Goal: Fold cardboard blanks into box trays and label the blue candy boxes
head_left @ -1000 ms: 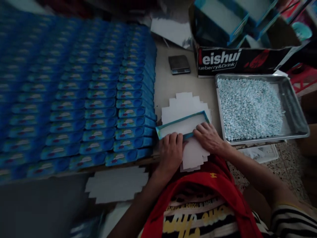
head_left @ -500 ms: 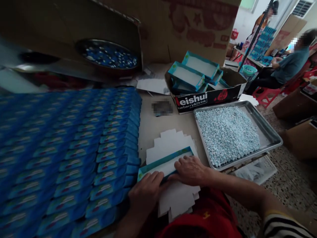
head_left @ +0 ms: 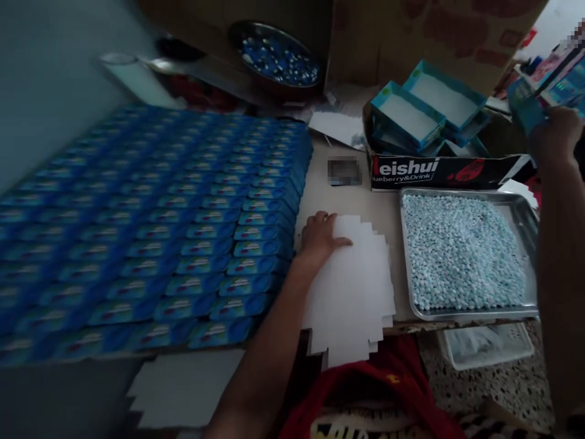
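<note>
My left hand rests on the upper left edge of a stack of white cut cardboard blanks, thumb spread away from the fingers. At the far right, my right hand is raised and closed on a folded blue cardboard tray, blurred by motion. Beside that hand stands a black printed carton, holding several finished blue trays with white insides.
Rows of blue packs cover the table's left side. A metal tray of small pale-blue pellets lies right. Behind are a bowl of shiny blue pieces and a large cardboard box. A white basket sits below the table edge.
The blue tray has left the top of the blanks and moved right and up in my right hand, toward the carton. My left hand has let go of it and lies on the blanks.
</note>
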{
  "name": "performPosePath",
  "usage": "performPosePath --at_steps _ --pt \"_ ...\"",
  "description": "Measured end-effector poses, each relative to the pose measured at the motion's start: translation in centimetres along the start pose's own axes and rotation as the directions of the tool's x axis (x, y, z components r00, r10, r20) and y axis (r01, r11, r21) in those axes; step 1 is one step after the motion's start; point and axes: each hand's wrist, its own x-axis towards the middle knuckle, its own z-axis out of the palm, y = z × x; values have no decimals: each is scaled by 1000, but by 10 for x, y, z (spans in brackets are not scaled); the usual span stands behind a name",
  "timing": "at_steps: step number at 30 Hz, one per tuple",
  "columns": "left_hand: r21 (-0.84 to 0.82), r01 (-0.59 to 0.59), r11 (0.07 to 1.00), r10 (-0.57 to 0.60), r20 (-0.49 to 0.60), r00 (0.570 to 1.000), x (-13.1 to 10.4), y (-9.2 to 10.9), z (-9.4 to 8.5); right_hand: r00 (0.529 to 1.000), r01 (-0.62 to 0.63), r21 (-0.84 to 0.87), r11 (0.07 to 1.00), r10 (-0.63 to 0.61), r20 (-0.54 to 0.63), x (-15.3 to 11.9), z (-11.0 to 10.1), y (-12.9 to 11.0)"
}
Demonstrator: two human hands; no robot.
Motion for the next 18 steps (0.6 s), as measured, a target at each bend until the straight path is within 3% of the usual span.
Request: performPosePath --at_steps 2,3,5,7,10,12,15,17,18 --pt "1 26 1000 -26 106 994 11 -3 0 960 -34 19 999 27 278 6 13 -17" --pt "-2 28 1000 -27 119 993 13 -3 -2 949 -41 37 999 27 314 -4 10 -28" --pt "0 22 1000 -22 83 996 14 -3 -5 973 3 105 994 -27 227 -45 -9 -50" --pt "32 2 999 -1 -10 1000 12 -2 -8 983 123 182 975 -145 113 -102 -34 -69" --pt "94 -82 992 97 -171 980 9 -1 -11 911 380 303 874 -410 41 -191 -69 -92" --pt "58 -100 993 111 -223 969 9 -1 -12 866 428 407 807 -495 70 -237 -85 -104" --pt "-162 -74 984 29 -267 963 5 2 -21 842 334 579 744 -512 171 -278 -96 -121" --pt "-324 -136 936 23 -331 943 -3 6 -37 829 148 688 710 -468 305 -292 -96 -132" --pt "-387 -193 902 37 -376 926 -9 9 -49 801 8 735 678 -444 401 -297 -96 -137"
